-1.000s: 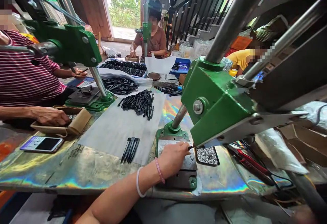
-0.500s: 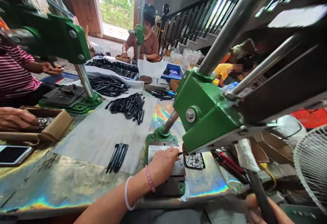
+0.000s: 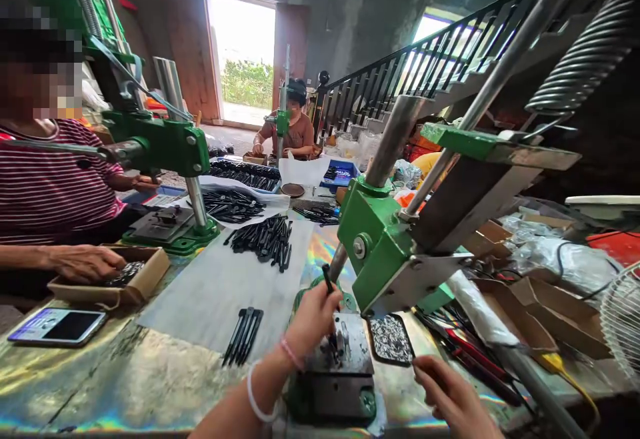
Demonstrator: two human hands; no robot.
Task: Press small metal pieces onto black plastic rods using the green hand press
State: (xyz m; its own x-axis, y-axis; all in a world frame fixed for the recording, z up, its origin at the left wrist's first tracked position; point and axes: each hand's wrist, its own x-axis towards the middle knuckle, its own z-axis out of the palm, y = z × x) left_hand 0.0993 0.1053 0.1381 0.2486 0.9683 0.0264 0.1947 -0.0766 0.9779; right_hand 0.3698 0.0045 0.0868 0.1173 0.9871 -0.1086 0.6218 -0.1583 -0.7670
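Left hand, centre, pinches black strip; right hand, lower right, half-curled, hold unclear; tray beside press, likely for easy reach

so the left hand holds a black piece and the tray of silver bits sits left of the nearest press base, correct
Not left: the head view shows the tray of silver bits to the right of the nearest press base. The left hand does hold a black piece.
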